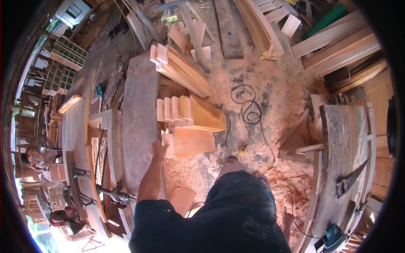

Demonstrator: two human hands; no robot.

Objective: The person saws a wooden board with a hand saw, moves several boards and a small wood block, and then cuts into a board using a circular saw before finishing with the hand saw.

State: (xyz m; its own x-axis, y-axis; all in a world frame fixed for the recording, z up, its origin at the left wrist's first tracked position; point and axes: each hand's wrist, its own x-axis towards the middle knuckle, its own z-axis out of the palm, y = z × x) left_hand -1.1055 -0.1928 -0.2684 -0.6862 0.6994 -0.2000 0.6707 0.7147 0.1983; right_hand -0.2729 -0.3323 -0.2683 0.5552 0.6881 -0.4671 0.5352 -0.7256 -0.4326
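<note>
My left hand (158, 149) is closed at the upper end of a pale wooden board (192, 141), which leans among other boards against the long workbench (141, 97). Just beyond that board stands a stack of stepped planks (206, 113), with a longer bundle of planks (183, 71) farther off. Low beside my body, my right hand (288, 220) appears curled, partly cut off by my shirt. A thin upright shape shows at its top, too small to name.
A black cable (252, 113) lies coiled on the sawdust-covered floor near my feet. At right, a second workbench (344, 139) carries a handsaw (352, 179) and a green power tool (334, 237). Clamps (116, 194) sit at left. Other people (65, 217) are in the left background.
</note>
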